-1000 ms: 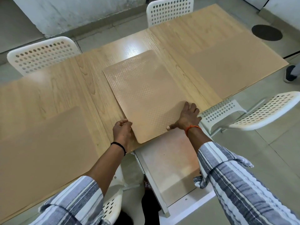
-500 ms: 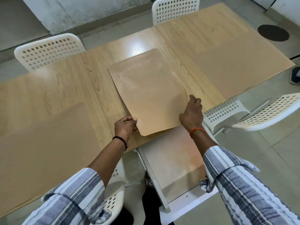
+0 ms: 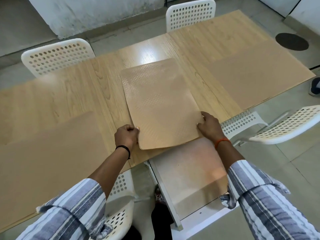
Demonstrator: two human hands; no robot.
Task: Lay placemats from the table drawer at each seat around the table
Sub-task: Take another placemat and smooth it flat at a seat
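Both hands pinch the placemat [image 3: 161, 104] at its near corners, left hand [image 3: 126, 135] and right hand [image 3: 210, 126], on the table [image 3: 69, 94] above the open drawer [image 3: 187, 172]; looks thin, light, floppy, so edge grips suit.

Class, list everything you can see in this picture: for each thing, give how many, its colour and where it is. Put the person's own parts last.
Table: one, light wood, centre.
Placemats: three, tan; textured one held at the near middle edge, one at left, one at right.
Drawer: one, white, pulled open under the near edge.
Chairs: four, white perforated; two far side, one right, one near.
Dark round patch: one, on floor, top right.
Shoe: one, dark, right edge.
Left hand: black wristband, gripping mat.
Right hand: orange wristband, gripping mat.
Sleeves: two, striped grey-white.
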